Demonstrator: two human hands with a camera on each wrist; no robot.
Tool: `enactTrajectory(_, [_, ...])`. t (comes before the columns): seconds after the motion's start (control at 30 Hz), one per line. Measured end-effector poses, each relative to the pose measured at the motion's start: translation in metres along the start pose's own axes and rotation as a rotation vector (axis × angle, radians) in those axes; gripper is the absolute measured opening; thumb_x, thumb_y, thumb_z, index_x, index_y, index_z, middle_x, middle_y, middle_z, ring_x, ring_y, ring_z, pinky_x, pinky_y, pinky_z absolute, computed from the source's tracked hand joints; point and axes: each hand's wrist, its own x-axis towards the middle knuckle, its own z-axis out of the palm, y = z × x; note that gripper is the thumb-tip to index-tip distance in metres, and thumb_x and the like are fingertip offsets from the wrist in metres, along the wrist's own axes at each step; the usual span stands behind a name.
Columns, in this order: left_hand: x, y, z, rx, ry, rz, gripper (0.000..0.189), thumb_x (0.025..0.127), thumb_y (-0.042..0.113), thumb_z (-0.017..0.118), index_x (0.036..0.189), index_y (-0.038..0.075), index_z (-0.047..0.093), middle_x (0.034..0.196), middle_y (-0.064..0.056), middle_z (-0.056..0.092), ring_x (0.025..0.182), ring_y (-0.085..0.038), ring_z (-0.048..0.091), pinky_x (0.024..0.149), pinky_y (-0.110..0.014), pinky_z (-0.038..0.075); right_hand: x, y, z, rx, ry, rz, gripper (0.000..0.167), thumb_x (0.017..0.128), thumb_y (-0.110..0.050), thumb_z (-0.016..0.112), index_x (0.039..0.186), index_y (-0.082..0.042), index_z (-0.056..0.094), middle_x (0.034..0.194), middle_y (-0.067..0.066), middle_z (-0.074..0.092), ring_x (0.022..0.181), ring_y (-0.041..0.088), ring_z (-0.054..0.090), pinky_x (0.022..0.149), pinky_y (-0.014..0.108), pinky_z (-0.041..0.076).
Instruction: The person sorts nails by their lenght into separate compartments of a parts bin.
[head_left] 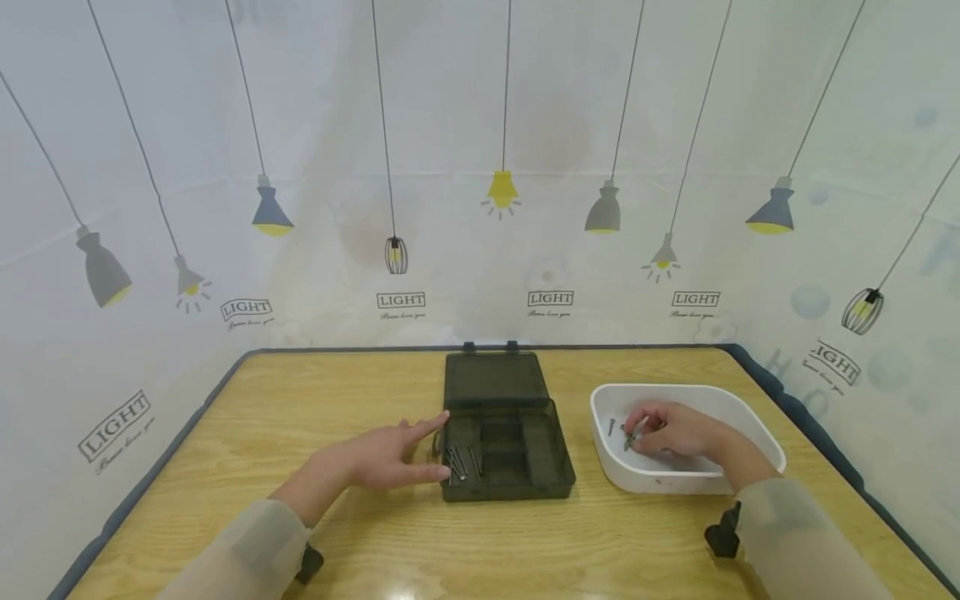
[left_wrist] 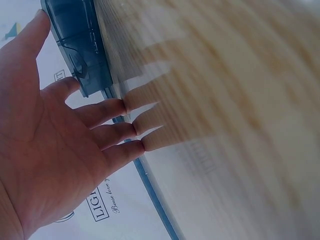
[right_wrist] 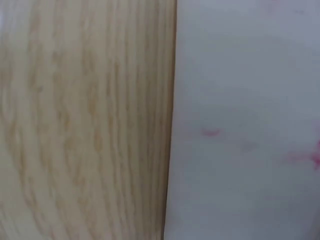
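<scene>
In the head view, the right hand (head_left: 678, 435) is inside the white tub (head_left: 675, 482), its fingers bent and their tips at a few small screws (head_left: 628, 439); I cannot tell if it has any of them in hold. 1 more screw (head_left: 611, 427) lies just beyond these fingertips, apart from them, on the side toward the other hand. Such screws should be light, hard and not fragile, but probably slippery and easy to drop, so the best hold is likely a pinch across the shank with thumb and fingertip. The left hand (head_left: 386, 457) is spread and grasps nothing; its index finger and thumb touch the near side of the dark box (head_left: 557, 492). Just past its thumb, several long screws (head_left: 457, 463) lie in the compartment nearest to it. The box looks stiff and quite light, so a touch on its rim may steady it. In the left wrist view, the palm is open, with the box between thumb and index finger. In the right wrist view, only the surface (right_wrist: 75, 120) and a pale wall, likely the tub's, appear; the hand is not visible.
</scene>
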Motion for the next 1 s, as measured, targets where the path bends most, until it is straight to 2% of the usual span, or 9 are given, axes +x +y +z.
enactTrajectory(0.3, [-0.0018,0.0011,0.0003,-0.001,0.003,-0.013,0.097,0.101,0.082,0.053,0.178,0.036,0.016,0.182,-0.006,0.03,0.166,-0.051,0.027,0.131,-0.072,0.03,0.0027,-0.0015,0.0017,0.004,0.032,0.026,0.035,0.099,-0.023,0.083,0.127,-0.012,0.066,0.099,0.006,0.061,0.092,0.024,0.057,0.078,0.035,0.045])
enactTrajectory(0.5, [-0.0012,0.0008,-0.0004,0.001,0.001,-0.019,0.097,0.101,0.082,0.053,0.178,0.038,0.016,0.182,-0.004,0.029,0.166,-0.05,0.026,0.13,-0.073,0.029,0.0048,0.0007,0.0022,-0.011,0.034,0.014,0.024,0.1,-0.022,0.081,0.118,-0.013,0.069,0.101,0.006,0.062,0.092,0.024,0.057,0.079,0.035,0.046])
enactTrajectory(0.77, [-0.002,0.0001,-0.0004,-0.001,0.002,-0.023,0.097,0.101,0.082,0.053,0.178,0.038,0.016,0.182,-0.004,0.03,0.166,-0.05,0.026,0.13,-0.073,0.029,0.0066,-0.0016,0.0033,-0.07,0.07,0.029,0.017,0.106,-0.029,0.075,0.115,-0.015,0.071,0.102,0.004,0.064,0.093,0.023,0.057,0.079,0.034,0.046])
enactTrajectory(1.0, [-0.0026,0.0019,-0.0011,-0.003,0.001,-0.024,0.096,0.101,0.082,0.054,0.178,0.038,0.016,0.182,-0.004,0.03,0.166,-0.05,0.027,0.13,-0.073,0.03,0.006,-0.0045,0.0037,-0.121,0.088,-0.03,0.011,0.107,-0.023,0.074,0.112,-0.015,0.073,0.098,0.004,0.064,0.089,0.022,0.057,0.077,0.034,0.046])
